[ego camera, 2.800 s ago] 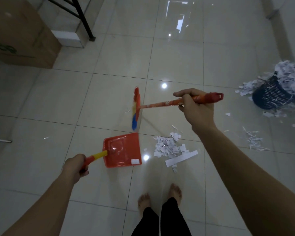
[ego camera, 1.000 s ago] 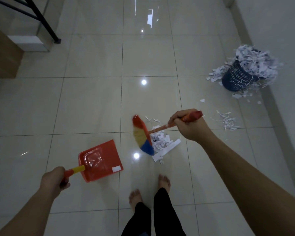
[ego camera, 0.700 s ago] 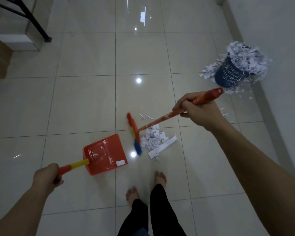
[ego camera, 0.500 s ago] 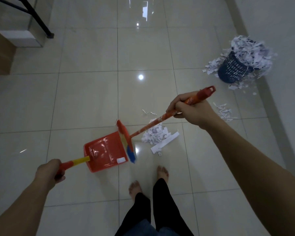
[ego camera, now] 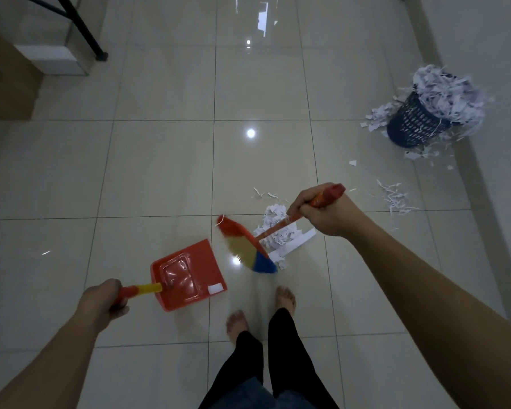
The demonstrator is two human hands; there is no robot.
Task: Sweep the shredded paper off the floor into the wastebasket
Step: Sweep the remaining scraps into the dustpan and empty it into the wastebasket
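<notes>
Glossy beige tiled floor (ego camera: pixel 160 160), pale wall on the right, cardboard box and black metal leg top left. Left hand (ego camera: pixel 102 301) grips the red-and-yellow handle of the flat red plastic dustpan (ego camera: pixel 189 274), which lies just ahead of that hand with one white paper scrap in its corner. Right hand (ego camera: pixel 326 212) has fingers curled round the orange stick of the small broom with red, yellow and blue bristles (ego camera: pixel 247 249). Half a second ago the bristles met the dustpan's lip; now they sit apart from it, swung back beside the heap of white shredded paper (ego camera: pixel 278 231) just below-left of the right hand. Dark blue mesh wastebasket (ego camera: pixel 415 124), overfilled with shreds, stands well beyond the right hand by the wall, loose shreds around it. Bare feet near the bottom edge.
</notes>
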